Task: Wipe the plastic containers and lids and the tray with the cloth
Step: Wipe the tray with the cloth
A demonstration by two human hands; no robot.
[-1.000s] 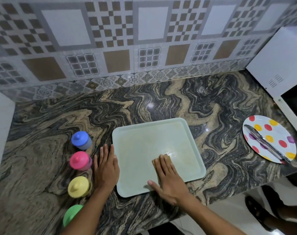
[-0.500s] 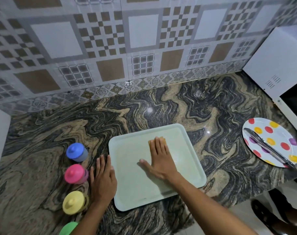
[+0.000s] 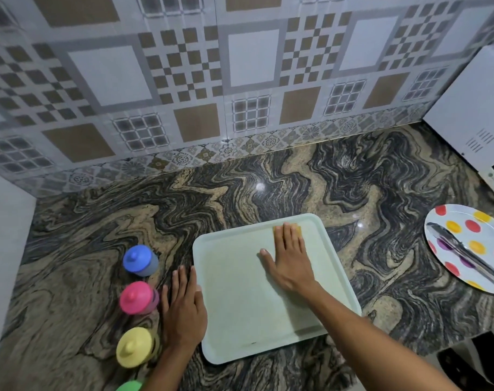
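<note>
Two hands were recorded, both laid flat with fingers straight. The right hand (image 3: 289, 259) was pressed palm-down on a yellowish cloth (image 3: 297, 229), of which only a strip was seen past the fingertips. Its fingers were held together and the thumb was spread to the left. Cloth and hand were placed at the far edge of the pale green tray (image 3: 240, 300), right of its middle. The left hand (image 3: 185, 306) was rested on the countertop (image 3: 268, 176), thumb side against the tray's left rim; nothing was gripped. Just left of it a row of lidded pots was noted, far to near: the blue container (image 3: 140, 260), the pink container (image 3: 138, 297), the yellow container (image 3: 134, 347) and the green container (image 3: 130, 386), the last cut off by the frame edge. Well apart to the right, a polka-dot plate (image 3: 461, 213) was seen with metal tongs (image 3: 463, 253) laid across it. A white appliance (image 3: 471, 108) was noted in the far right corner against the patterned tile wall (image 3: 183, 80).
</note>
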